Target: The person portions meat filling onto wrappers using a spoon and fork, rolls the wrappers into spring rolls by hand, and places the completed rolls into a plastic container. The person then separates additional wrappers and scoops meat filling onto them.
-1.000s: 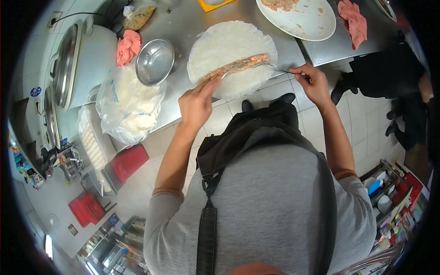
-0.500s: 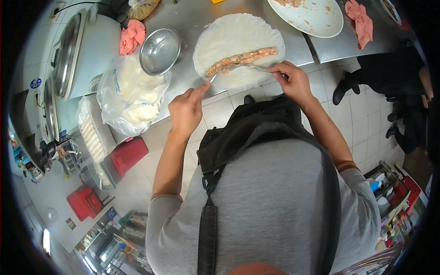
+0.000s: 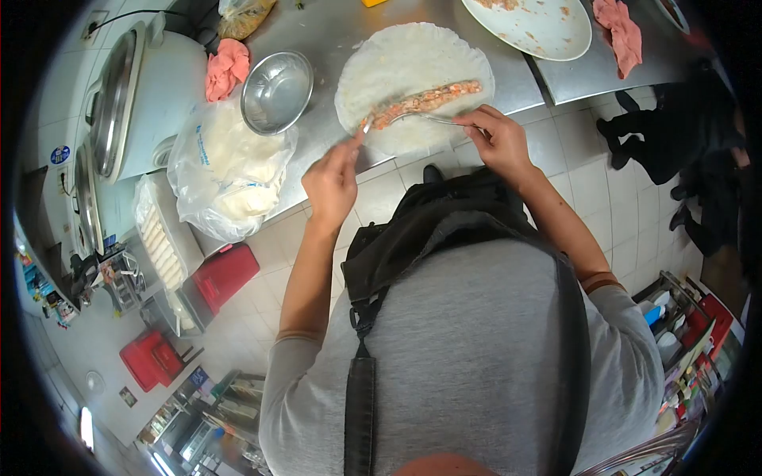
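A round white wrapper sheet (image 3: 397,63) lies flat on the steel table, with a strip of orange-pink minced filling (image 3: 432,99) across its lower half. My right hand (image 3: 502,143) is closed on the handle of a metal spoon (image 3: 438,119), whose head lies against the near side of the filling. At the left end of the strip, my left hand (image 3: 332,176) grips a short metal utensil (image 3: 367,125); its kind cannot be made out. Both hands are just off the wrapper's near edge.
Left of the wrapper are a steel bowl (image 3: 276,94) and a plastic bag of white wrappers (image 3: 230,174). A white plate (image 3: 540,36) with filling scraps and a pink cloth (image 3: 619,36) lie right. A tray of white rolls (image 3: 163,246) stands left; people in dark clothes (image 3: 667,127) are at right.
My left hand has shifted slightly right and its utensil now touches the strip's left end. That end of the filling has been pushed inward. My right hand has barely moved.
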Demonstrator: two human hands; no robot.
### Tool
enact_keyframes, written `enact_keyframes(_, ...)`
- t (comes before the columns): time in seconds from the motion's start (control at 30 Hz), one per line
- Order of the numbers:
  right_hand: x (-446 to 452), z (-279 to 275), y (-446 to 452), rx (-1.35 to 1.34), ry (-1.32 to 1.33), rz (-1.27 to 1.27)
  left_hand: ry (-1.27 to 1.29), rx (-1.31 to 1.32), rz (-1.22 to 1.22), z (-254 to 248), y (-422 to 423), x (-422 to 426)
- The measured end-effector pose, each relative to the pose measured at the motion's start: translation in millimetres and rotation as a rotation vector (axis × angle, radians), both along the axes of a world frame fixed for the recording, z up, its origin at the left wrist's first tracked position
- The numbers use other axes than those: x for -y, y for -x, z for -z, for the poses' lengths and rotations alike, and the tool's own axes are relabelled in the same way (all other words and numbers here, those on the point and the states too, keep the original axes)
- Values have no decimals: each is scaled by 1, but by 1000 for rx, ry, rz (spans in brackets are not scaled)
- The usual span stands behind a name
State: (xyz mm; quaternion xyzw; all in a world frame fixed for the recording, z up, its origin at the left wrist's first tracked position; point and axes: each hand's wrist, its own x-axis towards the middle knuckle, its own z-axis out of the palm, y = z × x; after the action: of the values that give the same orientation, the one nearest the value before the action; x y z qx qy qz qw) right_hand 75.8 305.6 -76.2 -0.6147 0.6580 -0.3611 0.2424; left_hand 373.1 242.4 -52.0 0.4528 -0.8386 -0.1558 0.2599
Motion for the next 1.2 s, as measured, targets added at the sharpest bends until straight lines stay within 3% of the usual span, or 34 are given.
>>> enact_keyframes(0.1,-1,-4,4,51,-46,-61,-22,-138,-100,0,14,10)
enact_keyframes(0.2,1,-9,19,52,-44,10,29,51,53,2,14,12)
enact_keyframes(0.33,-12,-9,45,61,-57,-49,48,60,-39,-55,-38,22)
enact_keyframes(0.43,-16,-8,41,89,-91,-105,119,333,-30,-93,-61,16)
enact_keyframes(0.7,-2,-15,13,112,-73,-145,111,317,69,-54,-50,5)
enact_keyframes(0.9,1,-15,-5,71,-43,-188,-115,157,-138,-43,-36,-21)
enact_keyframes(0.97,4,-5,-16,35,40,-158,-220,-59,-162,-39,-41,-21)
enact_keyframes(1.2,13,6,-38,-28,110,-151,-253,-7,-269,-9,-20,-1)
